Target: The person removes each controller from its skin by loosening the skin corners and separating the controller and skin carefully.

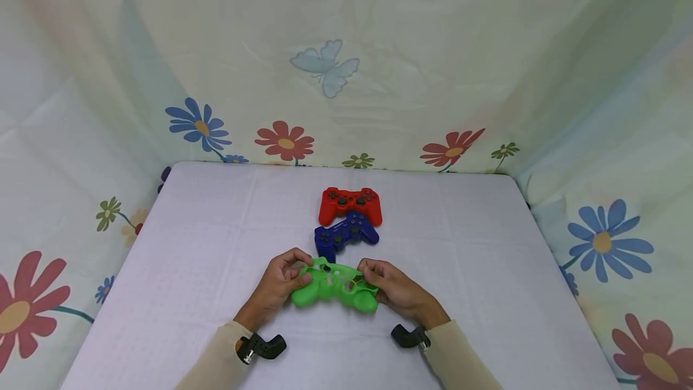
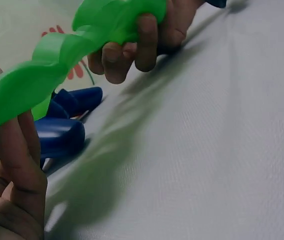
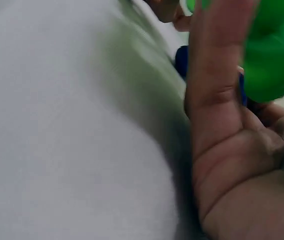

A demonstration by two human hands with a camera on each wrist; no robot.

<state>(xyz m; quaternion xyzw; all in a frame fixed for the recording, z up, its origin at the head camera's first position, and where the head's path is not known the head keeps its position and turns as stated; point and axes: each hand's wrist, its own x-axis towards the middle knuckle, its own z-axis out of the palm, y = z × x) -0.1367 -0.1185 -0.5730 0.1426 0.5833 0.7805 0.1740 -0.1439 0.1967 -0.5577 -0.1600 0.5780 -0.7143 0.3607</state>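
Note:
A bright green, soft-looking game controller cover (image 1: pixel 331 283) with see-through openings is held raised over the table, its shadow falling on the cloth in the left wrist view. My left hand (image 1: pixel 279 284) pinches its left end, thumb on the upper face. At the other end, my right hand (image 1: pixel 397 287) grips the cover's right side, thumb and fingers at an opening. Just beyond the cover lies a blue game controller (image 1: pixel 346 233), tilted and touching or overlapping a red game controller (image 1: pixel 352 200) behind it. The cover hides part of the blue controller in both wrist views.
A white cloth covers the table (image 1: pixel 216 221). Flower-printed curtains (image 1: pixel 379 89) hang behind it and on both sides. Each wrist wears a black strapped device, such as the left one (image 1: pixel 260 346).

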